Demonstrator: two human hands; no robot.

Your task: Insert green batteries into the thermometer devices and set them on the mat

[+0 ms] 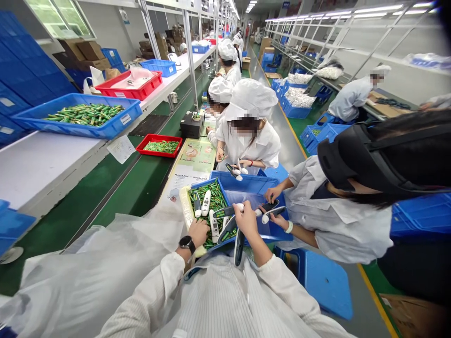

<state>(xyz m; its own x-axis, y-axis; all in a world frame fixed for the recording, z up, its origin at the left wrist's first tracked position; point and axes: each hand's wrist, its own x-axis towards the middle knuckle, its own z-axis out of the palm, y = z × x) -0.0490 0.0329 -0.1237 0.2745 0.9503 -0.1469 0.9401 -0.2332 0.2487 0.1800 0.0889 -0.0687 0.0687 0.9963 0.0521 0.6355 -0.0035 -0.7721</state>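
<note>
My right hand (246, 220) is closed around several white handheld devices with dark backs, fanned out like slim thermometers; one dark-backed device (238, 248) points down toward my shirt. Below and left of it, my left hand (198, 232), with a black watch on the wrist, rests with curled fingers at the edge of a blue bin of green batteries (220, 199). What its fingertips touch is hidden. On the batteries lie a white device (206, 203) with a small display, a device with its battery bay open (197, 204) and another white device (213, 226).
At right a co-worker's hands (276, 216) hold similar devices over a blue crate (246, 183). Across from me another person (252, 122) handles devices. A red tray (160, 145) and a blue tray (81, 115) hold batteries at left. A blue stool (326, 281) stands at right.
</note>
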